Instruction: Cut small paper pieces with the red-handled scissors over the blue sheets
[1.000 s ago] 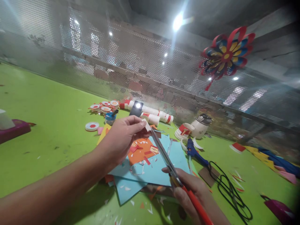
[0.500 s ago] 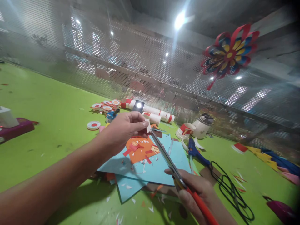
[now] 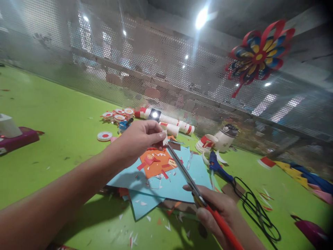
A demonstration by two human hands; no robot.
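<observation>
My left hand [image 3: 145,137] pinches a small piece of white paper [image 3: 164,138] between thumb and fingers; jagged points show along its lower edge. My right hand [image 3: 218,210] is closed around the red handle of a pair of scissors [image 3: 184,170]. The blades point up and left, their tips at the paper's edge. Below both hands lie light blue paper sheets [image 3: 125,182] with an orange sheet [image 3: 154,170] on top. Red cut-out shapes [image 3: 150,159] and small snippets are scattered over them.
A blue glue gun [image 3: 218,166] with a coiled black cord [image 3: 256,211] lies at the right. Paper cups [image 3: 206,141], white-and-red tubes [image 3: 169,119] and several round paper pieces [image 3: 119,117] are at the back. A purple-and-white device [image 3: 19,140] sits left on the green table [image 3: 65,107].
The camera view has shifted slightly. The left hand still pinches the paper and the right hand still holds the scissors, with the blade tips staying at its edge.
</observation>
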